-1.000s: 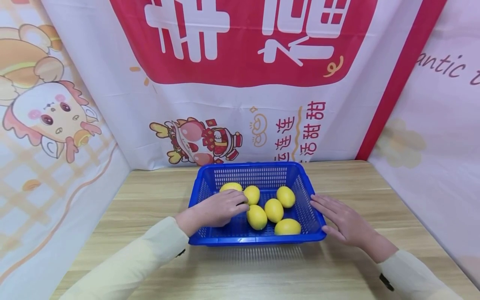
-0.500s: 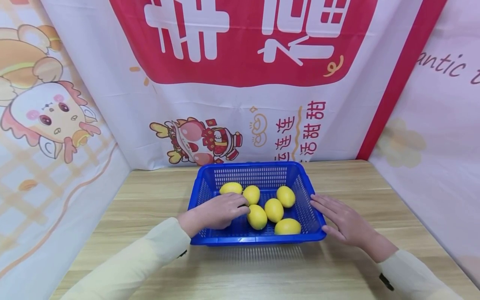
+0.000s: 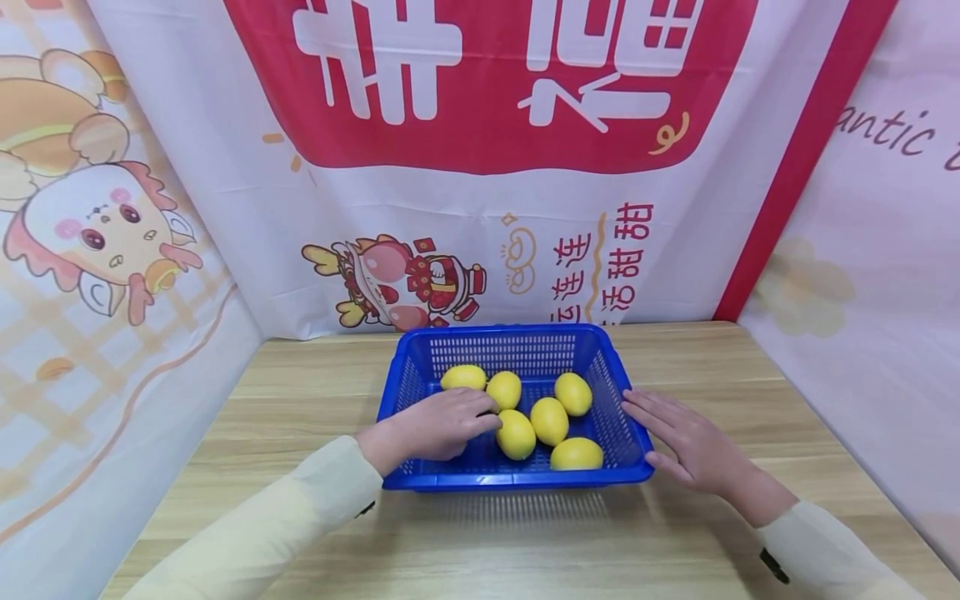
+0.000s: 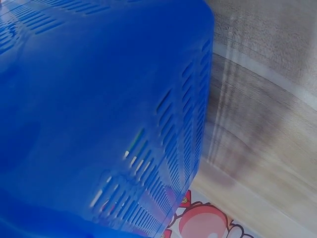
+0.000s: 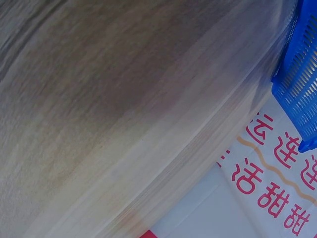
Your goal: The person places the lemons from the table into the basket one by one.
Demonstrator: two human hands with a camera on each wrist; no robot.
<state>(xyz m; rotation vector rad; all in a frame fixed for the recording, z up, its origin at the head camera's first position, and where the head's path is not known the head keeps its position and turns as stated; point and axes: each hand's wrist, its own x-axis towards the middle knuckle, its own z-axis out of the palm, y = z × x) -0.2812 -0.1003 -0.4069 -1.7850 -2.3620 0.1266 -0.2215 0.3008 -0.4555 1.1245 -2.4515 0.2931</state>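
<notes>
A blue plastic basket with slotted walls stands on the table and holds several yellow lemons. My left hand reaches over the basket's left side, palm down, its fingers bent downward. The thumb tip lies at the left edge of a lemon in the middle; what is under the palm is hidden. My right hand rests against the basket's right rim with its fingers straight. Only the basket wall fills the left wrist view, while the right wrist view catches its corner; neither shows a hand.
The wooden table extends in front of the basket and to both sides. Behind it hangs a printed cloth with red lettering. More printed cloth closes off the left side, and pale cloth the right.
My left hand has shifted very slightly to the right over the basket. The lemons, the basket and my right hand look unmoved.
</notes>
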